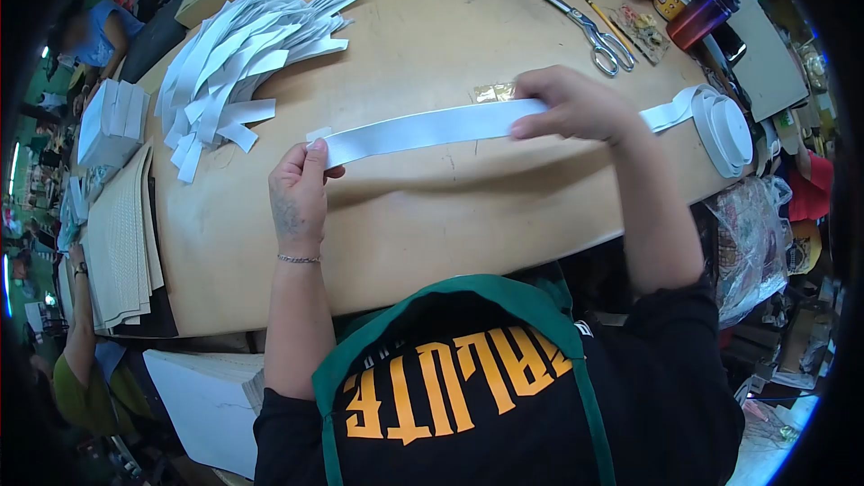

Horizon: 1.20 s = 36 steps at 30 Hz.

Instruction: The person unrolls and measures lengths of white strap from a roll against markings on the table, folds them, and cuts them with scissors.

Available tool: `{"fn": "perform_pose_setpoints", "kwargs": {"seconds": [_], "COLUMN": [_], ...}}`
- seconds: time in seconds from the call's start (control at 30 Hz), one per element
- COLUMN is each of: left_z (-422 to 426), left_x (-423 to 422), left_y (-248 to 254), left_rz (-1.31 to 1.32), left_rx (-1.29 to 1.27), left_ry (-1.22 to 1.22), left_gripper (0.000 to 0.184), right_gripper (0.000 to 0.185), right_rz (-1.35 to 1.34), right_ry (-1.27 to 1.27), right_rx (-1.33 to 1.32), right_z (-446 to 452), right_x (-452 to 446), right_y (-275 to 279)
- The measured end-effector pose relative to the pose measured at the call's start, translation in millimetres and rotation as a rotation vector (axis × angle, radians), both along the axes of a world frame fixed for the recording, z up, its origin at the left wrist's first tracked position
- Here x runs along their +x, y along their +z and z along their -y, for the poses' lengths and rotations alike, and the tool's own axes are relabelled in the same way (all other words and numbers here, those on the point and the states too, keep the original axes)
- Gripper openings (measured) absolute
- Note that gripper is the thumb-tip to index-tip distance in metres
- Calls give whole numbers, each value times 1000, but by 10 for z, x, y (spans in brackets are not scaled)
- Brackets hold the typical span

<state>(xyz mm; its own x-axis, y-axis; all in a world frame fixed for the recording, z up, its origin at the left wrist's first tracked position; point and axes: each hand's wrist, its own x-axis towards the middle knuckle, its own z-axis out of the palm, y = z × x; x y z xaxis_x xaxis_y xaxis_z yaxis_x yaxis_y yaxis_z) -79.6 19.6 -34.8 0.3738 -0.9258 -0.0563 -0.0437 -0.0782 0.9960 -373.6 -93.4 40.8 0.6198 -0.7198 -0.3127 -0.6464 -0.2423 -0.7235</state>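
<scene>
A wide, flat white band (432,130), resembling elastic, is stretched out between my two hands above the table. My left hand (299,193) pinches its free end between thumb and fingers. Farther along, my right hand (567,108) is closed on the band, thumb below and fingers above. Past the right wrist the band runs to a white roll (733,135) at the table's right edge. Several cut white strips (243,45) lie in a loose heap at the back left. Just behind the band sits a small gold-coloured patch (493,93), partly covered by my right hand.
Large scissors (580,22) and a pencil (610,30) lie on the table (432,27) at the back right. A purple-red bottle (704,13) stands near them. White stacked blocks (112,123) and layered sheets (121,243) are at left. Other people (90,378) sit beyond the left edge.
</scene>
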Motion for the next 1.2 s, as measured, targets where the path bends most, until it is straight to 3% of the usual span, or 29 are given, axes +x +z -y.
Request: {"fn": "perform_pose_setpoints", "kwargs": {"seconds": [0.17,0.3,0.47,0.57,0.6,0.7,0.77,0.93,1.0,1.1,1.2], "left_z": [90,151,204,207,197,175,166,203,197,137,84], "left_x": [-106,-143,-221,-239,-253,-273,-260,-211,-178,-87,-95], "left_y": [-74,-213,-235,-281,-265,-170,-91,-161,-96,13,11], "left_rz": [-13,54,270,307,303,275,181,-167,-357,-452,-458], "left_rx": [28,-29,-36,-55,-53,-21,13,20,102,192,210], "left_ry": [96,72,55,41,28,-49,-85,-34,-61,-200,-172], "left_gripper": [27,30,32,31,30,27,26,27,24,18,15], "right_gripper": [28,22,24,33,38,37,35,24,22,21,22], "right_rz": [-118,-235,-462,-633,-471,510,511,635,637,632,615], "right_ry": [-182,-273,-174,-252,-193,190,272,177,171,132,111], "right_rx": [-1,-91,-223,-693,-773,-753,-750,-468,-496,-490,-493], "right_z": [391,522,692,466,393,81,-146,-170,-174,-159,-162], "right_x": [-806,-851,-737,-358,-147,719,1078,1237,1258,1246,1257], "right_y": [-57,-216,-480,-390,-334,-551,-615,-856,-877,-921,-917]}}
